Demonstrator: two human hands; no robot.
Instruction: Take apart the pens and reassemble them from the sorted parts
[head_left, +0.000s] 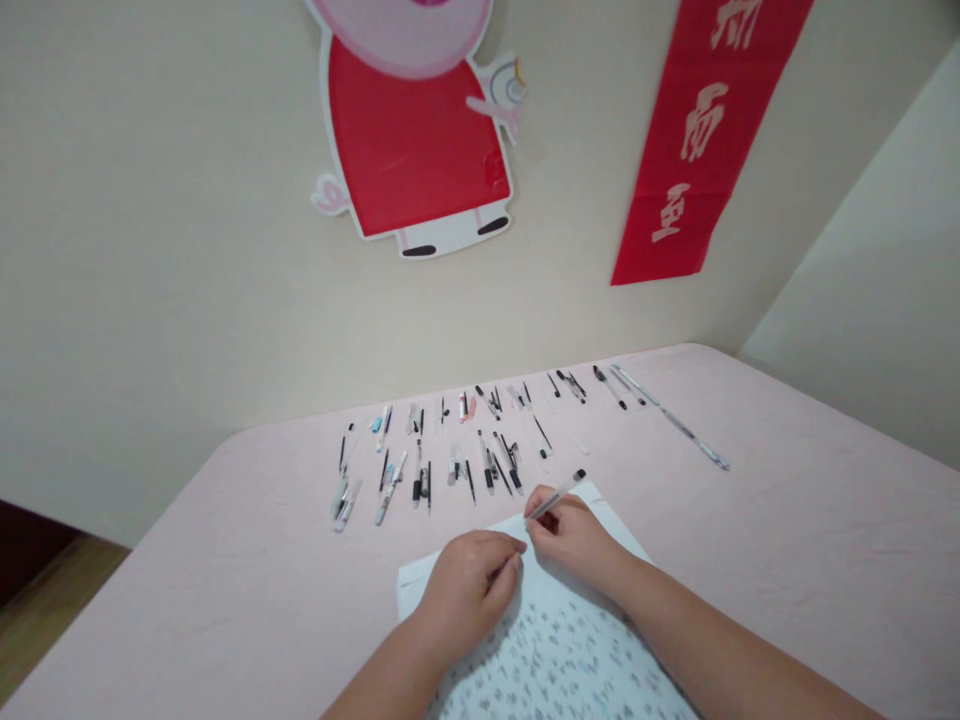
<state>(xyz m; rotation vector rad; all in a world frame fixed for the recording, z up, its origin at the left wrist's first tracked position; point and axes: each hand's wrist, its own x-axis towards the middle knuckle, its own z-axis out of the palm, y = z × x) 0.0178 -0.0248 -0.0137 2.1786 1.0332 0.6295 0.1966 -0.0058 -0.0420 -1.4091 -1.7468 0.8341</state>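
My right hand [566, 530] is closed around a pen [553, 498] with a clear barrel and a black end that points up and to the right. Its tip meets the upper part of a white sheet of paper [551, 580] or lies just above it. Small dark marks cover the lower part of the sheet. On the paper's left side rests my left hand [472, 580], fingers curled in and thumb near the index finger. Whatever those fingers may hold is hidden.
Beyond the paper, pens and pen parts [420, 480] lie in two rows on the pink tabletop [255, 580]. A long, thin silvery strip [682, 425] slants at the right. Behind the table, the wall carries a cartoon pig cutout [424, 140] and a red banner [697, 150].
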